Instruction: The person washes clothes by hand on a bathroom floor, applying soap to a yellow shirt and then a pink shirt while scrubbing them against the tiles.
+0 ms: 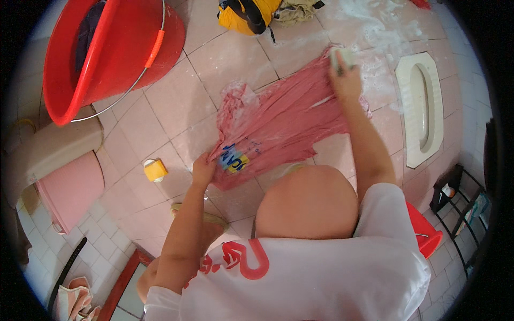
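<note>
A wet pink garment (pixel 284 120) with a blue and yellow print lies stretched over the tiled floor. My left hand (pixel 203 170) is closed on its near left edge, beside the print. Out at the far right end, my right hand (pixel 347 83) grips a pale scrubbing brush (pixel 344 55), which rests against the cloth there. The brush's underside is hidden. White suds (pixel 383 80) lie on the tiles beyond that hand. Left of my left hand sits a yellow bar of soap (pixel 155 170) on a white piece.
A large red bucket (pixel 123 59) with dark cloth inside leans at the upper left, above a pink bin (pixel 72 187). Yellow and black clothing (pixel 243 16) lies at the top. A squat toilet (pixel 420 109) is on the right, near a black rack (pixel 463 208) and another red container (pixel 425 232).
</note>
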### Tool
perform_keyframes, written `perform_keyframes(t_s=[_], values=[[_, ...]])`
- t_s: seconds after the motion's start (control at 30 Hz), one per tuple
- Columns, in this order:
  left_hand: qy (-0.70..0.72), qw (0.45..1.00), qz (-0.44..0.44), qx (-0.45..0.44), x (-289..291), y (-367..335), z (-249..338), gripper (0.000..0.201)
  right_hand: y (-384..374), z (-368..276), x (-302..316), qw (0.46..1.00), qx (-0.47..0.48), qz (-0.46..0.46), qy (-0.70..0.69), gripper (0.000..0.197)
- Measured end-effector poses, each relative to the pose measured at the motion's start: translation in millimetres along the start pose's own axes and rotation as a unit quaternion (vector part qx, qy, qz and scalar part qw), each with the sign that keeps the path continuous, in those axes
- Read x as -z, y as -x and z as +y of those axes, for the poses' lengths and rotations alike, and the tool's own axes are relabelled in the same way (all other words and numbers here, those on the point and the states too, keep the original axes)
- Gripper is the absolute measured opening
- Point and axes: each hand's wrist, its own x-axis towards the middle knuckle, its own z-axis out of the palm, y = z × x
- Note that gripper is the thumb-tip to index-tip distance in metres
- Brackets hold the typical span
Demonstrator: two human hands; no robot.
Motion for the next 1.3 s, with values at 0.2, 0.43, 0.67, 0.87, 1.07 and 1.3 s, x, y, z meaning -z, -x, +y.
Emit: perform_keyframes(t_s=[0.2,0.43,0.67,0.87,1.07,1.3], values=[[0.214,0.974,-0.041,0.062,9.7,21.9,23.5,0.018,148.2,-118.8,-23.8,0.872,0.265,-0.273,-0.310,0.045],[0.181,0.971,0.153,-0.027,28.4,-28.8,51.8,0.029,-24.7,-71.1,-21.6,0.983,0.162,-0.089,-0.018,0.048],[0.158,0.981,0.086,0.078,-31.0,-26.0,20.8,0.041,20.0,-139.9,-20.2,0.988,0.074,-0.132,-0.039,0.055],[-0.124,0.980,0.024,-0.153,-8.2,3.3,-31.8,0.032,183.4,-175.4,-48.3,0.852,0.420,-0.264,-0.165,0.038],[0.045,0.998,0.007,-0.032,-5.6,13.9,-18.2,0.028,36.8,-49.5,-11.7,0.988,0.149,-0.035,0.022,0.038],[0.209,0.978,-0.001,0.016,-13.9,-3.1,-13.6,0.022,164.1,-173.8,-39.8,0.878,0.382,-0.150,-0.248,0.038]])
